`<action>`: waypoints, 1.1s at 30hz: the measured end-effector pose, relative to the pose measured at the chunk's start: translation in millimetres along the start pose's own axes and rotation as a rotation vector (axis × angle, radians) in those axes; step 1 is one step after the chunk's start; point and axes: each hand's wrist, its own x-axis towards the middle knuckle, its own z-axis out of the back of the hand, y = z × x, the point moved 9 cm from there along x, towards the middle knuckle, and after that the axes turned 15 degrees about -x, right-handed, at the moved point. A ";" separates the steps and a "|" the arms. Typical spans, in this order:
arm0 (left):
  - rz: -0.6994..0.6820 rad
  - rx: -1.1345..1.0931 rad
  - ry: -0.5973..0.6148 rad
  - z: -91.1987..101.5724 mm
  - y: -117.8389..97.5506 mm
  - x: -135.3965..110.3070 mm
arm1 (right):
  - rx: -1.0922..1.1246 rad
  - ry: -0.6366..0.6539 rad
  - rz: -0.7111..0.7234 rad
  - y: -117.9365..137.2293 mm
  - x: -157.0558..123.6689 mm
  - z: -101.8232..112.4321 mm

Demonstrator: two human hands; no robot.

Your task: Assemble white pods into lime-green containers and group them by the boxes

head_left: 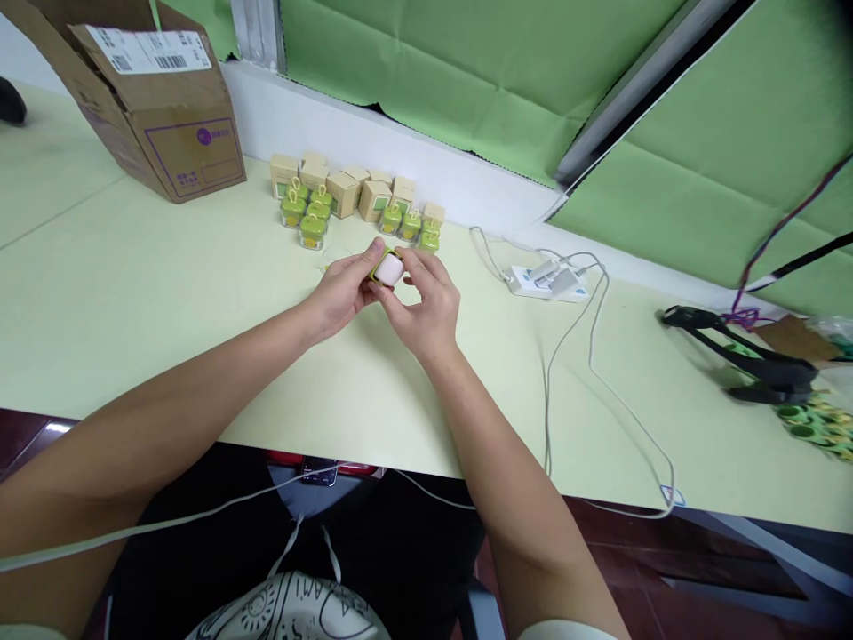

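Note:
My left hand (346, 292) and my right hand (426, 300) meet above the table. Between their fingertips is a small rounded-square piece (388, 268), white on the face toward me and yellow-green round its edge; whether it is a lid or a whole jar I cannot tell. Both hands are closed on it, thumbs and fingers at its sides. Just beyond them stand small see-through jars with green looped lids, one group to the left (313, 231) and another to the right (410, 224). Small tan cardboard boxes (342, 194) stand behind the jars.
A large open carton (193, 147) stands at the back left. To the right, a white power strip (546, 283) trails cables across the table. A black stand (766, 364) and several green-yellow pieces (817, 422) are at far right. A phone (319, 471) lies below the table edge.

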 end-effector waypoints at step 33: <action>0.085 0.041 0.041 0.6 12.2 0.4 | 0.018 0.072 -0.033 7.0 -1.0 -7.5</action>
